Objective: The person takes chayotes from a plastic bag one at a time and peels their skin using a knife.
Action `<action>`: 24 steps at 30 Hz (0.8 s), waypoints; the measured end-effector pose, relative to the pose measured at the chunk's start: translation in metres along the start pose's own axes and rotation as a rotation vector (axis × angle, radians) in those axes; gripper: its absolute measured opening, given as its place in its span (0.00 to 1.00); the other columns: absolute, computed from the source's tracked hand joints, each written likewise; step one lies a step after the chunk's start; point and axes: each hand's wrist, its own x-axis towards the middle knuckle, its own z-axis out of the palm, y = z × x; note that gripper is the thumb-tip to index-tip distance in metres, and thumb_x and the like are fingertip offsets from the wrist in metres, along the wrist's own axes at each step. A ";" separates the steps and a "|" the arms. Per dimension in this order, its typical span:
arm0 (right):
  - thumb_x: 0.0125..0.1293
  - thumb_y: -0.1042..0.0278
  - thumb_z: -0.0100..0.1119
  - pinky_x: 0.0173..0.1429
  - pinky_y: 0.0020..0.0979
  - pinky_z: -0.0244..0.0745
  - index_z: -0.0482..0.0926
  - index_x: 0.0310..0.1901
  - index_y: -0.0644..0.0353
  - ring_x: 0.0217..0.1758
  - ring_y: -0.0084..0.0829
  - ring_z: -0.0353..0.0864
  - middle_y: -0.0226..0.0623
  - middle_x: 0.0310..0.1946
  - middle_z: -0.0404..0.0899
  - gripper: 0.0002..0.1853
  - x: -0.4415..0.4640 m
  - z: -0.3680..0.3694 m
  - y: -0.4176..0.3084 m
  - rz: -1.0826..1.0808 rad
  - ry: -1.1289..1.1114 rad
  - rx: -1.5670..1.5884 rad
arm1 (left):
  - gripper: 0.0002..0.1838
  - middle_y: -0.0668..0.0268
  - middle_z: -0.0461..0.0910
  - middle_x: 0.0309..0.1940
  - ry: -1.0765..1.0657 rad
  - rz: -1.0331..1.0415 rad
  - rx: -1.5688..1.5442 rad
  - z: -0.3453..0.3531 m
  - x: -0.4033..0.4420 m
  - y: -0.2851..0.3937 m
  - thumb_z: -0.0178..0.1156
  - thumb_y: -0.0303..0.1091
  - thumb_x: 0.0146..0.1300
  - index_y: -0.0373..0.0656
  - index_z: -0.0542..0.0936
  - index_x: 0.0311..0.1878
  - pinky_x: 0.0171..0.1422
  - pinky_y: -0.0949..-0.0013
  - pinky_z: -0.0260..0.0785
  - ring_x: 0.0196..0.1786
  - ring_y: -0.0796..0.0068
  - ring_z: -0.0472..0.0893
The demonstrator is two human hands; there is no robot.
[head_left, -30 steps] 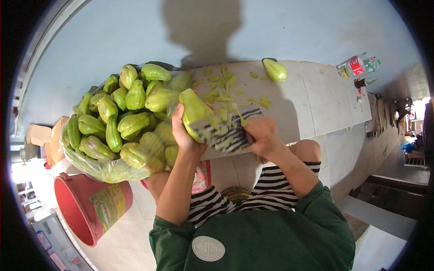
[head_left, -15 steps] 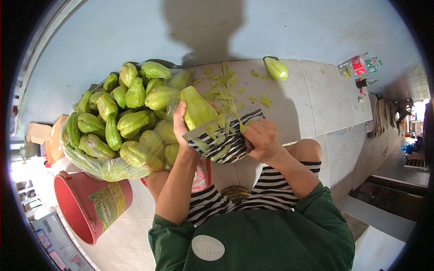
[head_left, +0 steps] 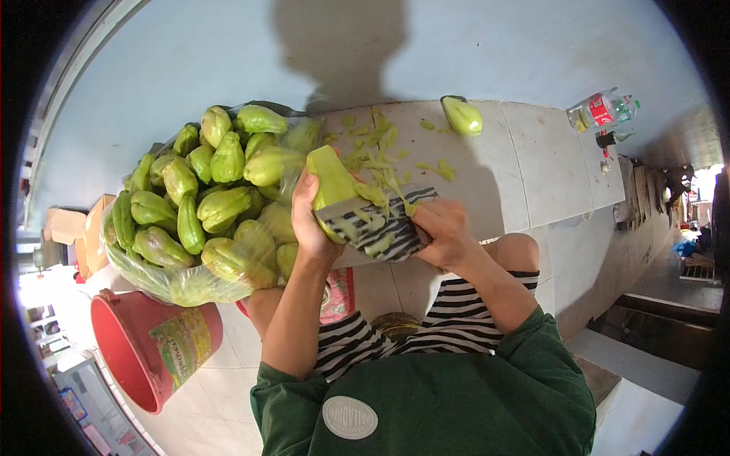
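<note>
My left hand (head_left: 310,216) is wrapped round a partly peeled pale green chayote (head_left: 328,176), held upright over the tiled ledge. In my right hand (head_left: 443,229) is a cleaver (head_left: 380,224), whose broad shiny blade mirrors my striped shorts. That blade lies across the lower side of the chayote, with strips of peel (head_left: 372,194) clinging to it. The fingers of my right hand mostly hide the handle. To the left, a big clear plastic bag (head_left: 182,287) bulges with many unpeeled chayotes (head_left: 220,207).
A peeled chayote (head_left: 463,116) lies by the wall, near scattered peel (head_left: 380,133) on the tiled ledge (head_left: 536,163). Plastic bottles (head_left: 604,111) lie at the far right. A red bucket (head_left: 125,349) is tipped at the lower left, near a cardboard box (head_left: 93,235).
The cleaver blade has shifted left and tilted, now covering more of the chayote's lower part. The chayote has turned slightly in my left hand. The bag and bucket have stayed put.
</note>
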 end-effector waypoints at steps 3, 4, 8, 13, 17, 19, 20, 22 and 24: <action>0.37 0.66 0.69 0.27 0.38 0.64 0.73 0.26 0.59 0.20 0.41 0.71 0.37 0.17 0.68 0.15 0.000 0.003 0.009 0.138 -0.046 0.033 | 0.32 0.53 0.80 0.40 0.126 0.030 0.003 -0.001 0.002 -0.006 0.48 0.52 0.66 0.36 0.70 0.64 0.51 0.59 0.73 0.43 0.60 0.80; 0.38 0.67 0.69 0.27 0.38 0.64 0.72 0.26 0.60 0.20 0.43 0.71 0.38 0.18 0.68 0.15 0.001 0.003 0.011 0.143 -0.037 0.036 | 0.32 0.53 0.80 0.40 0.119 0.030 0.005 0.000 0.003 -0.005 0.48 0.52 0.66 0.36 0.70 0.64 0.51 0.59 0.73 0.43 0.60 0.80; 0.38 0.68 0.67 0.28 0.40 0.69 0.71 0.24 0.57 0.23 0.43 0.76 0.38 0.18 0.72 0.13 0.002 -0.006 0.000 0.048 -0.059 0.012 | 0.33 0.54 0.79 0.43 -0.008 0.015 0.097 -0.003 0.000 -0.003 0.50 0.53 0.65 0.36 0.70 0.64 0.52 0.59 0.74 0.46 0.61 0.79; 0.41 0.69 0.67 0.28 0.40 0.67 0.72 0.26 0.60 0.23 0.47 0.74 0.42 0.18 0.71 0.13 0.005 0.008 0.014 0.269 -0.036 0.073 | 0.35 0.56 0.76 0.52 -0.012 -0.048 0.122 0.000 -0.003 -0.010 0.50 0.54 0.64 0.36 0.68 0.65 0.54 0.59 0.74 0.49 0.62 0.78; 0.46 0.69 0.66 0.29 0.40 0.67 0.74 0.28 0.62 0.24 0.49 0.74 0.45 0.19 0.72 0.11 0.008 -0.011 -0.003 0.236 -0.140 0.119 | 0.33 0.57 0.76 0.52 -0.040 -0.037 0.104 -0.011 0.000 -0.011 0.50 0.54 0.65 0.38 0.69 0.65 0.54 0.57 0.75 0.50 0.60 0.79; 0.48 0.69 0.65 0.29 0.40 0.68 0.74 0.28 0.62 0.23 0.49 0.74 0.46 0.20 0.73 0.10 0.009 0.005 0.009 0.282 -0.079 0.095 | 0.33 0.56 0.77 0.50 -0.008 -0.057 0.113 -0.003 -0.003 -0.010 0.49 0.53 0.65 0.39 0.69 0.65 0.53 0.56 0.75 0.49 0.60 0.79; 0.49 0.69 0.64 0.29 0.40 0.68 0.75 0.29 0.62 0.23 0.48 0.74 0.46 0.20 0.73 0.09 0.006 0.014 0.016 0.335 -0.005 0.066 | 0.32 0.56 0.78 0.48 0.010 -0.083 0.128 0.001 -0.007 -0.010 0.49 0.53 0.65 0.39 0.69 0.65 0.52 0.55 0.75 0.49 0.60 0.79; 0.50 0.69 0.64 0.29 0.40 0.67 0.75 0.29 0.63 0.23 0.48 0.73 0.47 0.20 0.73 0.09 0.009 0.023 0.036 0.370 0.034 0.023 | 0.32 0.55 0.79 0.44 -0.092 -0.138 0.114 -0.007 -0.005 -0.015 0.48 0.54 0.66 0.40 0.68 0.65 0.49 0.54 0.76 0.47 0.60 0.79; 0.50 0.69 0.64 0.28 0.40 0.67 0.75 0.29 0.63 0.22 0.48 0.72 0.47 0.19 0.72 0.09 0.014 0.021 0.039 0.387 0.069 -0.023 | 0.34 0.53 0.80 0.42 -0.127 -0.165 0.031 0.003 -0.003 -0.011 0.47 0.56 0.67 0.41 0.67 0.67 0.47 0.53 0.74 0.47 0.59 0.79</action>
